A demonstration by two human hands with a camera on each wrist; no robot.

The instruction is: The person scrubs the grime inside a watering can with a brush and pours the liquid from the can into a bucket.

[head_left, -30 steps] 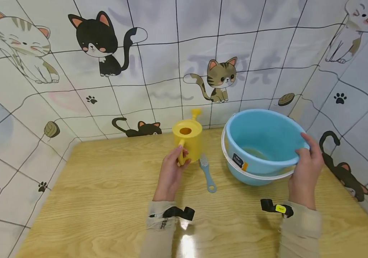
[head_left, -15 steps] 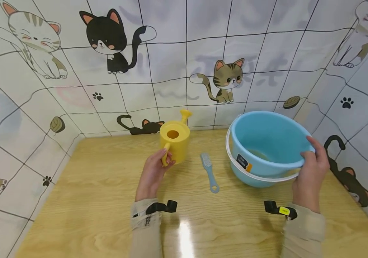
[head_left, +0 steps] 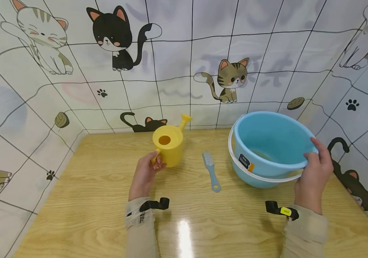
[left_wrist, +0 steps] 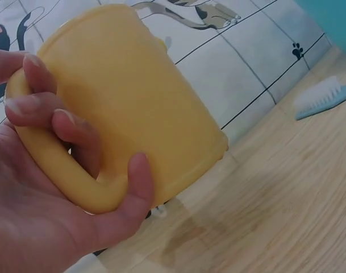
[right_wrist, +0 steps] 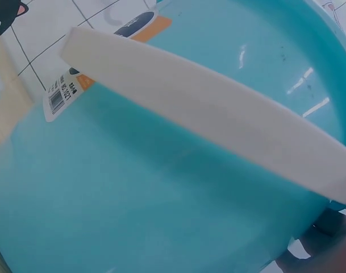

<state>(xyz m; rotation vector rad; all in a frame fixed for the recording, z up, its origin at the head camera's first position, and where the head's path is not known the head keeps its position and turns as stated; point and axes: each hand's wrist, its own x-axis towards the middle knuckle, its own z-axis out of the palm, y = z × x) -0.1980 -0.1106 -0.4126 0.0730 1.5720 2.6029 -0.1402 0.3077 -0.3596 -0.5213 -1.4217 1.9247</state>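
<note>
My left hand [head_left: 146, 172] grips the handle of a yellow toy watering can [head_left: 172, 152], its fingers curled through the handle loop in the left wrist view. The can's spout points away to the back right. A shadow lies on the wood below the can, which seems to be slightly off the table. At the right, my right hand [head_left: 314, 173] pinches the rim of a light blue bucket [head_left: 269, 168]. The bucket's white handle [right_wrist: 207, 108] hangs down across its near side. In the right wrist view only a dark part of the right hand shows at the lower right corner.
A blue-handled scrub brush [head_left: 212, 172] with white bristles lies on the wooden table [head_left: 84, 200] between the can and the bucket. Walls [head_left: 171, 53] covered in white cat-print sheeting stand behind and at both sides.
My left hand has carried the watering can to the left, away from the brush, and its spout has turned rightward. The right hand stays on the bucket rim; the view has shifted slightly.
</note>
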